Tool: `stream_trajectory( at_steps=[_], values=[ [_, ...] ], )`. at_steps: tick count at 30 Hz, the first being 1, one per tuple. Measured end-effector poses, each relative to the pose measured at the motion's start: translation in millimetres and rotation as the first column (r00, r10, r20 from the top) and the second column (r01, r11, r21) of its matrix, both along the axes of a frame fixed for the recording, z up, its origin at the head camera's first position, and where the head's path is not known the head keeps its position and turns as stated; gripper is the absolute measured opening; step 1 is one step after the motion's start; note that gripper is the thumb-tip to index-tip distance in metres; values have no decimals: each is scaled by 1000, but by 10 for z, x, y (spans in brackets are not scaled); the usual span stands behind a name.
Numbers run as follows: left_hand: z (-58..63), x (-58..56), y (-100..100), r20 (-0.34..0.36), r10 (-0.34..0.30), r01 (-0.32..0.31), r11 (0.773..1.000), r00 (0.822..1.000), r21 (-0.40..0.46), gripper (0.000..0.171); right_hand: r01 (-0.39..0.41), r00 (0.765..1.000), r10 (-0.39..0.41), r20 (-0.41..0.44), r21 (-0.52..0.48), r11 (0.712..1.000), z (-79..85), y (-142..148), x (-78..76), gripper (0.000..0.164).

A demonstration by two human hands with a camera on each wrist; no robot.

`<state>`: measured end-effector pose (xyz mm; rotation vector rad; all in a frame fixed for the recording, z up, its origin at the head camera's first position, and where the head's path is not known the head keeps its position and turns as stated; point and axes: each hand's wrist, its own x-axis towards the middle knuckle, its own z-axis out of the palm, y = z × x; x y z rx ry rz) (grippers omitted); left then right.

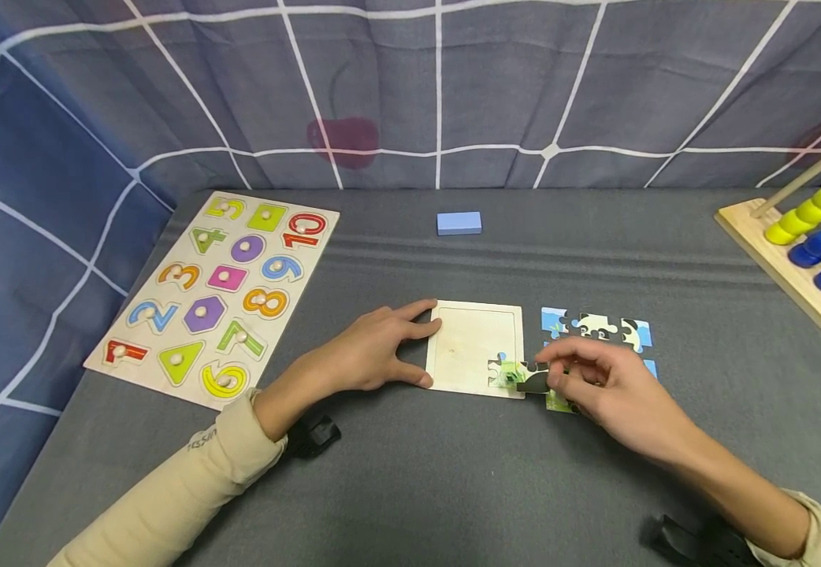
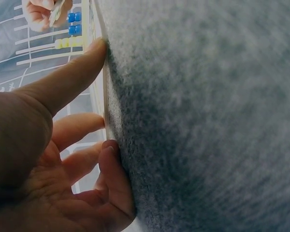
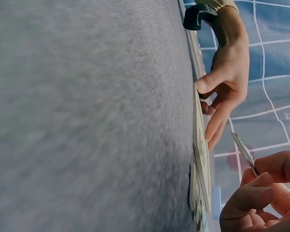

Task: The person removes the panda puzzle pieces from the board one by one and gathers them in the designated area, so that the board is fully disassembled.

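Observation:
A square wooden puzzle tray (image 1: 470, 335) lies in the middle of the table. My left hand (image 1: 368, 350) touches its left edge, thumb at the near corner and forefinger at the far one, fingers spread. In the tray's near right part lies a green-and-white jigsaw piece (image 1: 503, 374). Over the tray's right edge, my right hand (image 1: 612, 394) pinches another jigsaw piece (image 3: 244, 152) between thumb and forefinger, tilted up from the table; its dark side shows in the head view. Loose panda-patterned pieces (image 1: 595, 324) lie just right of the tray, partly hidden by my right hand.
A number-and-shape peg board (image 1: 219, 295) lies on the left. The blue block (image 1: 458, 224) sits behind the tray. At the far right stands a wooden bead frame (image 1: 782, 260) with yellow and blue beads. A checked cloth (image 1: 396, 87) hangs along the back.

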<state>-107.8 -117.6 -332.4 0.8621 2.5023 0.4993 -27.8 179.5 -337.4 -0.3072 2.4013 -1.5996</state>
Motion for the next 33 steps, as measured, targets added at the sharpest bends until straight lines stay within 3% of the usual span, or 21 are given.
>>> stream_trajectory(
  at_steps=[5, 18, 25, 33],
  values=[
    [1, -1, -9, -8, -5, 5, 1000, 1000, 1, 78, 23, 1000, -23, 1, 25, 999, 11, 132, 57, 15],
    [10, -3, 0, -14, -11, 11, 1000, 1000, -5, 78, 74, 990, -53, -128, 166, 983, -109, 484, 211, 19],
    [-8, 3, -3, -9, -1, 1, 1000, 1000, -2, 77, 95, 984, -52, -173, 251, 963, -157, 556, 236, 21],
    [-3, -6, -2, -9, -7, 7, 1000, 1000, 1, 77, 106, 968, -39, -247, 264, 959, -190, 551, 246, 25]
  ],
)
